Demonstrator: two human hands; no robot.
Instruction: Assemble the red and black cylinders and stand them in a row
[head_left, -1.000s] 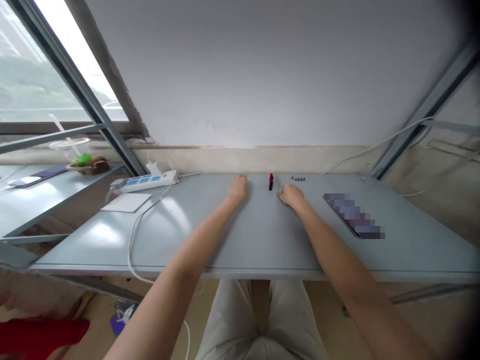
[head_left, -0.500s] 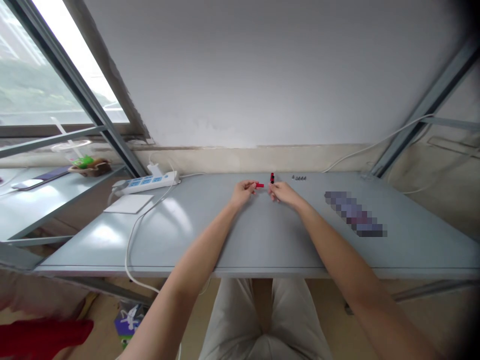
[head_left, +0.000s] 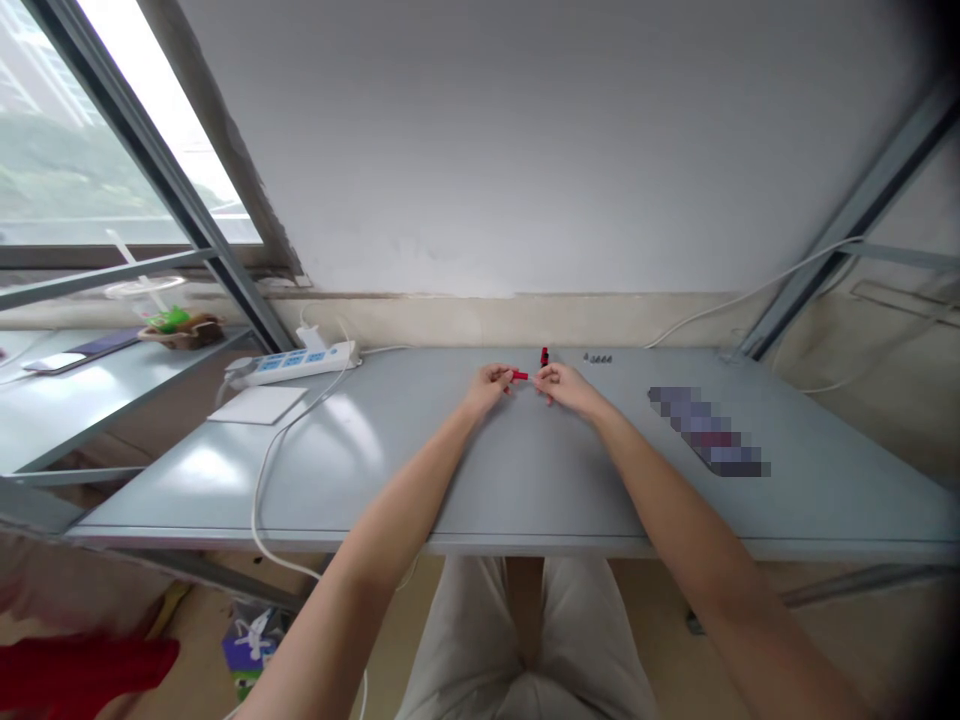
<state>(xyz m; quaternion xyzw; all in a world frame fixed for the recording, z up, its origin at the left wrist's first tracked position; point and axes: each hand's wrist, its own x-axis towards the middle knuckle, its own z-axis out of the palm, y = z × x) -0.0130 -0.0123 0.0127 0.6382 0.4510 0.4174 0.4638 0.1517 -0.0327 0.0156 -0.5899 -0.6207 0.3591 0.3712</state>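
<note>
Pinched in the fingers of my left hand (head_left: 491,387) is a small red piece (head_left: 520,376) that points to the right. Close to its right end, my right hand (head_left: 555,382) has its fingers pressed together on something too small to make out. Just behind my right hand, a red and black piece (head_left: 544,356) stands on the grey table (head_left: 525,480). A row of several small dark metal parts (head_left: 600,359) lies further right, near the wall.
A white power strip (head_left: 304,364) with cables and a white flat square (head_left: 259,405) are on the left of the table. A pixelated dark object (head_left: 709,432) lies on the right. A white cable (head_left: 259,500) hangs over the front edge.
My right hand's fingertips have come slightly closer to the end of the red piece. The view has shifted a little.
</note>
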